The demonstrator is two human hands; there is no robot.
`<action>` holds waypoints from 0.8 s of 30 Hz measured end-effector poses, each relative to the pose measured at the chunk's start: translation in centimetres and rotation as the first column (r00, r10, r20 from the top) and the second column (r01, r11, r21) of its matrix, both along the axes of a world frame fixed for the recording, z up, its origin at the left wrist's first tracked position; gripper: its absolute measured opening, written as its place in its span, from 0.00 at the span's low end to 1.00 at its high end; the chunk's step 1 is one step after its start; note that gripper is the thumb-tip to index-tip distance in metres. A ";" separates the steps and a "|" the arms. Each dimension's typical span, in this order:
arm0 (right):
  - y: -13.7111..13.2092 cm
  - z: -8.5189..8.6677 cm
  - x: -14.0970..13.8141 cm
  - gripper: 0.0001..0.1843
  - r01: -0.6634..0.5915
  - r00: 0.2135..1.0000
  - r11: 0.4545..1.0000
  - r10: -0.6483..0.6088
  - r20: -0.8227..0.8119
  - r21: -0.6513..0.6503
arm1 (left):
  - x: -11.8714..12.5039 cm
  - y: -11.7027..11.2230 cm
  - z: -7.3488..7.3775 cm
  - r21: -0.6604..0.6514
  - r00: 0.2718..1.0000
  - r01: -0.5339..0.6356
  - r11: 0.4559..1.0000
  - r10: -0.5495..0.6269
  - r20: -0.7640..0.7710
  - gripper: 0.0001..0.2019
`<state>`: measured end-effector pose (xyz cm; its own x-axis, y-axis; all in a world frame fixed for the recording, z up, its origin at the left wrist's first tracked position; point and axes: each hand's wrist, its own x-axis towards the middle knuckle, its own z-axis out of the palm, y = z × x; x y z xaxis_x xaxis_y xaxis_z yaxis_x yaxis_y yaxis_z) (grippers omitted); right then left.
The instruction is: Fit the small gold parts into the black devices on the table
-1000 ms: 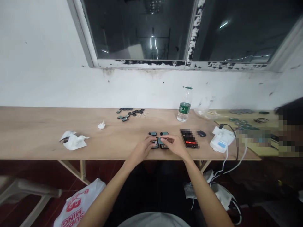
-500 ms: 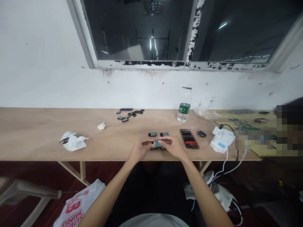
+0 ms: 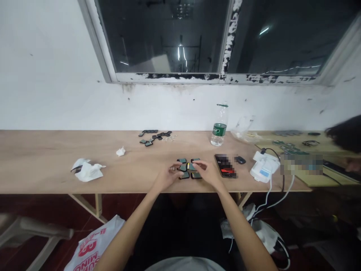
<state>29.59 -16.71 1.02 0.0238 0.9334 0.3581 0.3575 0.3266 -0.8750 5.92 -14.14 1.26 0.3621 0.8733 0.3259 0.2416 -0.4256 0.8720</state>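
Observation:
My left hand (image 3: 166, 177) and my right hand (image 3: 208, 174) meet near the front edge of a long wooden table (image 3: 42, 162). Between their fingertips they pinch two small dark teal-faced pieces (image 3: 187, 166), joined by a tiny yellow part. Two similar pieces lie flat below them (image 3: 190, 175), and two more lie just behind (image 3: 188, 160). Both hands have their fingers curled in a pinch.
A heap of the same small pieces (image 3: 154, 136) lies farther back. Crumpled tissues (image 3: 86, 169) sit at the left, a water bottle (image 3: 219, 126) and a phone (image 3: 225, 165) at the right. A white charger with cables (image 3: 264, 168) and another person (image 3: 345, 143) are at far right.
The hands have lifted and spread slightly, so the two pieces on the table beneath them now show. The held pieces sit a little farther back. The person at right has shifted.

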 end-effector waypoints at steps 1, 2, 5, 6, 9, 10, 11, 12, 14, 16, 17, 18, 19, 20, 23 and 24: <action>0.4 -0.5 0.8 0.18 0.074 0.997 0.997 -0.075 0.036 0.016 | -0.3 0.3 -0.1 0.058 0.997 -0.040 0.998 0.043 -0.067 0.18; 0.9 -0.9 1.5 0.17 0.126 0.989 0.992 -0.128 0.075 0.028 | -0.7 0.7 -0.3 0.115 0.988 -0.066 0.991 0.081 -0.130 0.17; 1.8 -2.4 3.2 0.16 0.169 0.970 0.985 -0.170 0.174 0.024 | -2.0 2.0 -1.2 0.213 0.951 -0.073 0.974 0.132 -0.280 0.15; 2.1 -2.8 3.5 0.16 0.167 0.966 0.986 -0.168 0.195 0.024 | -2.3 2.4 -1.5 0.217 0.939 -0.068 0.974 0.136 -0.315 0.16; 2.5 -3.7 3.5 0.16 0.184 0.955 0.982 -0.188 0.230 0.037 | -3.0 3.3 -2.6 0.233 0.918 -0.076 0.970 0.159 -0.364 0.16; 2.5 -3.8 3.4 0.16 0.197 0.950 0.980 -0.200 0.239 0.039 | -3.1 3.5 -2.8 0.241 0.914 -0.082 0.967 0.170 -0.369 0.16; 2.5 -4.0 3.2 0.16 0.208 0.946 0.977 -0.211 0.246 0.037 | -3.2 3.6 -3.0 0.247 0.911 -0.089 0.965 0.179 -0.372 0.15; 2.5 -4.0 3.0 0.16 0.216 0.942 0.976 -0.217 0.255 0.032 | -3.3 3.7 -3.1 0.249 0.909 -0.091 0.964 0.183 -0.376 0.15; 2.2 -3.9 2.7 0.16 0.228 0.928 0.973 -0.229 0.295 0.037 | -3.5 3.9 -3.2 0.249 0.907 -0.081 0.965 0.175 -0.382 0.13; 2.0 -3.4 2.2 0.16 0.247 0.896 0.966 -0.260 0.360 0.081 | -3.6 4.0 -3.3 0.243 0.910 -0.069 0.968 0.161 -0.383 0.12; 1.8 -3.0 1.8 0.15 0.249 0.879 0.962 -0.273 0.392 0.112 | -3.7 4.0 -3.3 0.239 0.912 -0.066 0.969 0.156 -0.381 0.12; 1.8 -2.7 1.3 0.14 0.238 0.866 0.961 -0.276 0.418 0.142 | -3.8 4.1 -3.3 0.234 0.913 -0.066 0.970 0.153 -0.379 0.11; 1.8 -2.3 0.6 0.14 0.213 0.858 0.963 -0.264 0.440 0.163 | -3.8 4.1 -3.4 0.229 0.913 -0.069 0.971 0.154 -0.378 0.11; 1.9 -1.9 -0.2 0.14 0.174 0.857 0.969 -0.237 0.458 0.176 | -3.8 4.2 -3.4 0.226 0.913 -0.071 0.972 0.155 -0.378 0.10; 2.7 -1.2 -3.1 0.15 0.063 0.825 0.983 -0.148 0.546 0.170 | -3.8 4.3 -3.5 0.241 0.909 -0.083 0.967 0.173 -0.380 0.09; 3.1 -1.0 -4.0 0.14 0.054 0.795 0.987 -0.134 0.592 0.151 | -3.9 4.3 -3.5 0.249 0.908 -0.087 0.965 0.179 -0.378 0.08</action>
<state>25.62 -13.57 -0.02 -0.1474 0.8864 0.4388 0.8304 0.3519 -0.4320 2.06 -9.80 -2.21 0.3865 0.8445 0.3708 0.6135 -0.5356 0.5803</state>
